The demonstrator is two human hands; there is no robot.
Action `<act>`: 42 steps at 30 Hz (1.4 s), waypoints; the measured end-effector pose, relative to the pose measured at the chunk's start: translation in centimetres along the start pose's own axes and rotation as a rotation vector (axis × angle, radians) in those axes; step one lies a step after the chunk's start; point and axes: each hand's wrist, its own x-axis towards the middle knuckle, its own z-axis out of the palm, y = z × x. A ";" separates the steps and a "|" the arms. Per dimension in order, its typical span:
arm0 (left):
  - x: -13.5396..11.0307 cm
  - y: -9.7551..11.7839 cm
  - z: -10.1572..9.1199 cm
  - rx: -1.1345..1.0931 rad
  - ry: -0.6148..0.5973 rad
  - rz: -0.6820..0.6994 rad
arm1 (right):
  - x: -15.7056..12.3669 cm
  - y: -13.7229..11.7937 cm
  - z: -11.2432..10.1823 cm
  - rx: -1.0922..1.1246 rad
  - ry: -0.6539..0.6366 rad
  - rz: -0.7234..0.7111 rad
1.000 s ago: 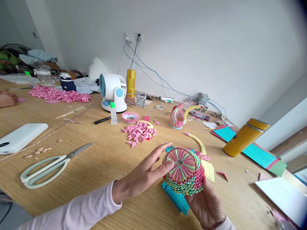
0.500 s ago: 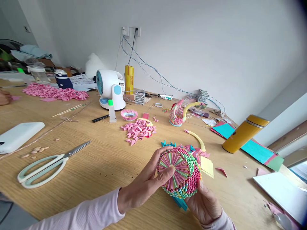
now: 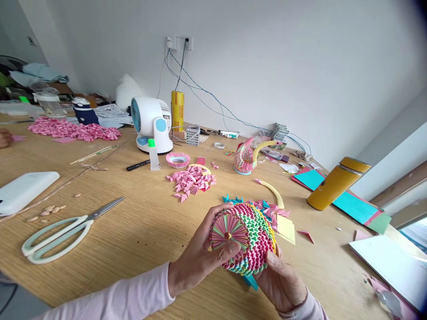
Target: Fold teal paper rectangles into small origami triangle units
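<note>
A round, multicoloured modular origami piece point(image 3: 247, 238) of pink, green and yellow folded paper is held just above the wooden table point(image 3: 143, 231), its ribbed base turned toward me. My left hand point(image 3: 200, 255) wraps its left side, thumb on the base. My right hand point(image 3: 282, 282) cups it from below right, thumb pressed on the side. Blue paper sheets point(image 3: 249, 281) lie under the hands. Loose pink and blue folded triangles point(image 3: 267, 209) lie just behind it.
Mint-handled scissors point(image 3: 63, 231) and a white box point(image 3: 23, 191) lie at left. A pile of pink triangles point(image 3: 191, 180), a small fan point(image 3: 150, 124), a glue bottle point(image 3: 153, 155), an origami swan point(image 3: 248, 155) and a yellow flask point(image 3: 336, 184) stand farther back. Another person's hand point(image 3: 5, 138) shows at far left.
My left hand closed round the origami piece from an open reach. Both hands tilted and turned it leftward, so more of its patterned side faces up.
</note>
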 end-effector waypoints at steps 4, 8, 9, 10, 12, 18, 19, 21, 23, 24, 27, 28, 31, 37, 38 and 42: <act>0.1 -0.2 -0.3 0.012 0.015 0.037 | 0.2 -0.5 0.1 -0.002 0.015 0.002; 0.0 -0.5 -0.6 -0.024 -0.033 0.017 | 0.4 -0.7 0.6 -0.120 0.042 -0.083; 0.0 -0.6 -0.6 -0.019 -0.033 0.019 | 0.4 -0.7 0.8 -0.161 0.054 -0.107; -0.1 -0.7 -0.6 -0.005 -0.026 0.027 | 0.4 -0.6 0.9 -0.201 0.063 -0.127; -0.2 -1.0 -0.5 0.037 -0.007 0.048 | 0.5 -0.5 1.2 -0.269 0.070 -0.147; -0.5 -1.6 -0.3 0.081 0.007 0.081 | 0.5 -0.3 1.0 -0.386 0.034 -0.146; -0.5 -1.6 -0.3 0.070 0.007 0.085 | 0.5 -0.3 0.9 -0.405 0.020 -0.150; -0.5 -1.8 -0.2 0.034 0.052 0.080 | 0.5 -0.1 0.8 -0.443 -0.004 -0.158; -0.4 -1.9 0.0 -0.008 0.165 0.046 | 0.6 0.2 0.8 -0.476 -0.023 -0.169; -0.2 -2.0 0.1 -0.025 0.231 0.019 | 0.7 0.5 0.9 -0.490 -0.026 -0.179; 0.3 -2.5 0.3 -0.057 0.395 -0.042 | 1.1 1.5 1.3 -0.523 -0.036 -0.203; 0.5 -2.6 0.2 -0.061 0.431 -0.049 | 1.2 1.8 1.5 -0.529 -0.045 -0.203; 1.0 -3.1 -0.4 -0.063 0.503 -0.042 | 1.2 2.1 2.2 -0.519 -0.095 -0.192; 1.3 -2.8 -0.9 0.127 0.588 0.014 | 1.5 2.0 3.3 -0.447 0.190 -0.067; 1.2 -2.7 -0.8 0.150 0.575 0.015 | 1.7 2.0 3.4 -0.430 0.182 -0.058; 0.9 -2.3 -0.5 0.161 0.488 0.030 | 2.3 2.6 3.7 -0.334 0.115 -0.059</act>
